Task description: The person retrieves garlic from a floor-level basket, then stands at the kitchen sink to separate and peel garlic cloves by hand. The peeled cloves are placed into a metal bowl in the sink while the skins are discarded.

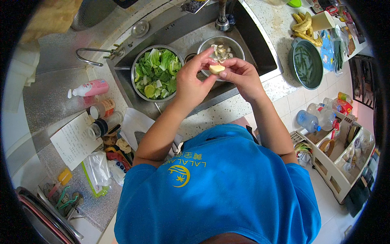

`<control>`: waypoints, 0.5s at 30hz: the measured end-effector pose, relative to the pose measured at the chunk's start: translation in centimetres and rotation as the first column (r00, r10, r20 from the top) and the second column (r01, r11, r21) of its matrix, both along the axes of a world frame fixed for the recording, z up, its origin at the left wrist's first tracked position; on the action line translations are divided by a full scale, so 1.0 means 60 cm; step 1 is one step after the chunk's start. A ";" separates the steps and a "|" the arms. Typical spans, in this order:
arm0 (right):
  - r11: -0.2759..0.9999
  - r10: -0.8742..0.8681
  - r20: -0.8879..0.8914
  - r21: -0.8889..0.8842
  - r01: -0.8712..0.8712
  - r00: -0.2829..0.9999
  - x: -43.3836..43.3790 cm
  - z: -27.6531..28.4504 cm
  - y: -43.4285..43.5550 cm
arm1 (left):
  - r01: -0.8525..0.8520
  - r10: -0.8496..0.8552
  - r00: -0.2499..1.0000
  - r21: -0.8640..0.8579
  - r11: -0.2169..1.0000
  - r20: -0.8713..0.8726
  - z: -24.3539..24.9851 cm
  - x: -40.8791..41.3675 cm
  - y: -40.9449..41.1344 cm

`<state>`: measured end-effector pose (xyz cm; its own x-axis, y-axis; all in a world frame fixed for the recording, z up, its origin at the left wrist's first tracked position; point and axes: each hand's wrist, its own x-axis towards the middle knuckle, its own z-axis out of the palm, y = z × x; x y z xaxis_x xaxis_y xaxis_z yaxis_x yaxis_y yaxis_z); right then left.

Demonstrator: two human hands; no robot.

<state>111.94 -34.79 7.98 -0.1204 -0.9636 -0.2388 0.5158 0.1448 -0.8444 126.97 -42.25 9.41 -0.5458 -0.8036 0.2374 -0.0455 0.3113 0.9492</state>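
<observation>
My left hand point(195, 80) and my right hand point(243, 76) meet over the front of the sink, both with fingertips on one pale peeled piece that looks like a garlic clove point(216, 69). Just behind and below them is a round metal bowl point(242, 52) holding water and several small whitish pieces point(224, 52). My hands hide part of its near rim. Left of my left hand, a larger metal bowl point(133, 80) full of chopped leafy greens point(158, 71) sits in the sink point(187, 39).
A faucet point(222, 23) stands behind the small bowl. Along the right counter are bananas point(303, 24) and a green basin point(306, 63) with long green pieces in liquid. A pink pump bottle point(91, 87), jars point(103, 108) and a handwritten sheet point(74, 140) are at the left.
</observation>
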 end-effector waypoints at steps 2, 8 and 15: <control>0.999 -0.029 0.007 -0.012 0.029 1.000 0.007 -0.005 -0.001 | -0.019 0.022 0.999 -0.068 0.998 0.041 0.004 -0.003 0.002; 0.996 -0.086 0.170 0.050 0.079 0.982 0.017 -0.013 -0.005 | -0.025 0.049 0.988 -0.158 0.987 0.150 0.020 -0.006 0.006; 0.998 -0.049 0.225 0.051 0.038 0.973 -0.003 -0.014 -0.004 | 0.087 -0.034 0.987 0.334 0.938 -0.160 0.002 -0.009 0.006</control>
